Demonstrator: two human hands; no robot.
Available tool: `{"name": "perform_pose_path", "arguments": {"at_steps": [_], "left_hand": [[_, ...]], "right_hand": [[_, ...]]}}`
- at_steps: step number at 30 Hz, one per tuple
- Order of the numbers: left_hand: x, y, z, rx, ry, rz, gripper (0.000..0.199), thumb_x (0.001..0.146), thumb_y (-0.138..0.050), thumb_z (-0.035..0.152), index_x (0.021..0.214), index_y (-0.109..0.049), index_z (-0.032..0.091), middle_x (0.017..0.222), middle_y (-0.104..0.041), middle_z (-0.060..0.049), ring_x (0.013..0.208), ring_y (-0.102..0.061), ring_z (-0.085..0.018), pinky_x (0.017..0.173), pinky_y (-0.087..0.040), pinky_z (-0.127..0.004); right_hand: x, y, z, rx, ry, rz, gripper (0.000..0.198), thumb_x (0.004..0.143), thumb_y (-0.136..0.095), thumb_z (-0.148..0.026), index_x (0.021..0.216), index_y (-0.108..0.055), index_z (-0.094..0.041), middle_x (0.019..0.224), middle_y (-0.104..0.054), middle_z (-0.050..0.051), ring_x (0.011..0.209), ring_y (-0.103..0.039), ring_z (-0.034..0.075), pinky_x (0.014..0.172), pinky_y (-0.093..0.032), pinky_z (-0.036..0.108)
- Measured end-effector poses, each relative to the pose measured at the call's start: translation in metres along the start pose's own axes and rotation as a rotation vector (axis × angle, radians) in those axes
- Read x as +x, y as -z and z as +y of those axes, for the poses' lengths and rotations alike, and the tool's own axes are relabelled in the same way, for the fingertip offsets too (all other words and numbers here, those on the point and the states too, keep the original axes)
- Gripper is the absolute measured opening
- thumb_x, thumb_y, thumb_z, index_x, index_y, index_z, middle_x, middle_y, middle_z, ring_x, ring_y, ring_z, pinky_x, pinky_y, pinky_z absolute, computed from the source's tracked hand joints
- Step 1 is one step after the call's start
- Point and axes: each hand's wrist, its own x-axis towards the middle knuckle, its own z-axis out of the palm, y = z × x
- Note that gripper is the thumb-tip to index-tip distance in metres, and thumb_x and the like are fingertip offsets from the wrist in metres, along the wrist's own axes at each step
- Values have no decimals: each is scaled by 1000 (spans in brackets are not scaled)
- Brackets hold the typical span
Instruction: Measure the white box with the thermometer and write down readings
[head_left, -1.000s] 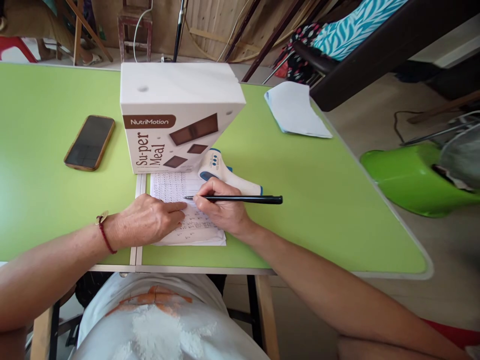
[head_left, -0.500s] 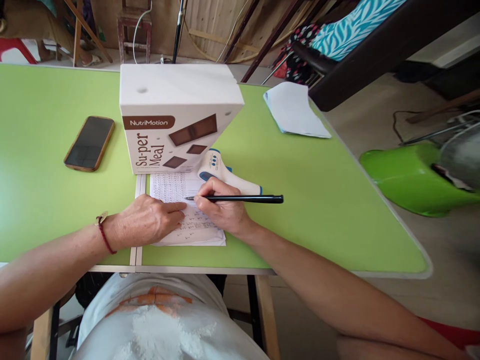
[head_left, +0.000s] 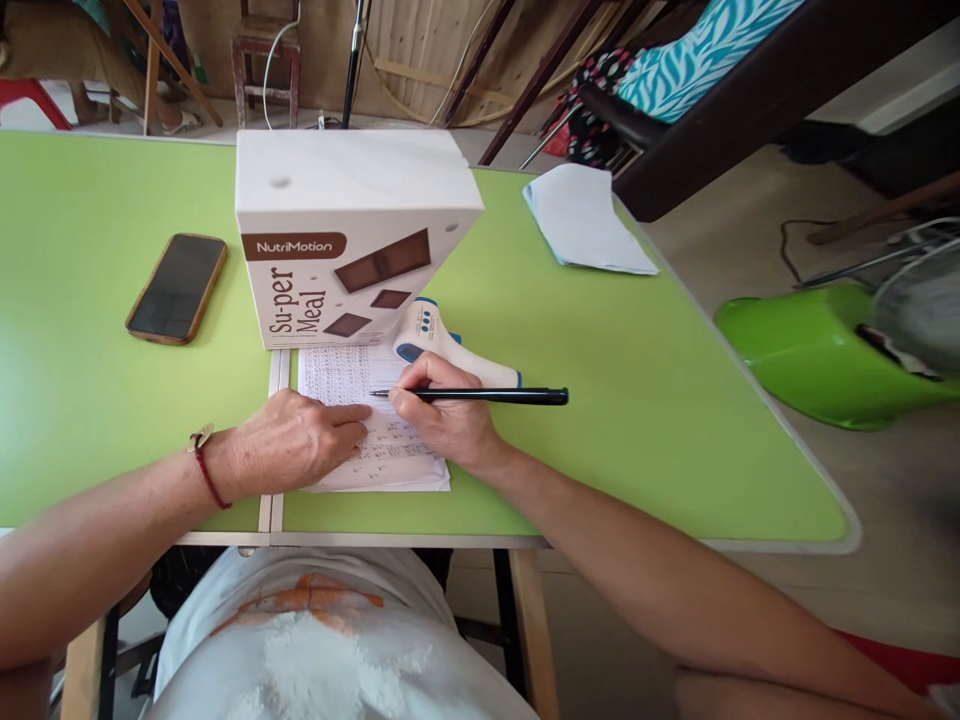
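My right hand [head_left: 450, 410] pinches a black pen [head_left: 502, 396], its tip at the handwritten sheet of paper [head_left: 397, 465]. The pen lies low, its back end pointing right. My left hand [head_left: 300, 440] rests palm down on the sheet's left side, index finger stretched toward the pen tip and the other fingers loosely bent. Rows of small writing cover much of the paper. Just beyond my right hand lies a white and blue handheld infrared thermometer [head_left: 427, 335]. A white NutriMotion box [head_left: 300, 280] stands upright at the paper's far edge.
A phone [head_left: 176, 290] in a brown case lies to the left on the green table [head_left: 622, 430]. Folded white paper [head_left: 585, 220] is near the far right edge. Off the table's right side stands a green bin [head_left: 795, 350]. A person's legs [head_left: 82, 50] show at the far left.
Everything on the table appears shifted slightly left in view. The pen's back end has moved a touch to the right, while my left hand stays almost in place.
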Motion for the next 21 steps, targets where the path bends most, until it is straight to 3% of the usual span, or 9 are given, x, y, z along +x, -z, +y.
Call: {"name": "perform_pose_path", "arguments": {"at_steps": [14, 21], "left_hand": [[0, 2, 0, -1, -1, -20, 25, 102, -51, 21, 90, -73, 16, 115, -80, -2, 47, -63, -11, 37, -34, -32], [0, 2, 0, -6, -7, 5, 25, 101, -52, 20, 89, -74, 16, 115, -80, 0, 47, -63, -13, 37, -35, -33]], "right_hand": [[0, 1, 0, -2, -13, -32, 12, 75, -58, -22, 66, -50, -25, 56, -56, -5, 48, -45, 11, 44, -36, 25], [-1, 0, 3, 0, -45, 65, 13, 74, -60, -24, 65, -50, -25, 53, -53, -6, 47, -44, 10, 44, -37, 24]]}}
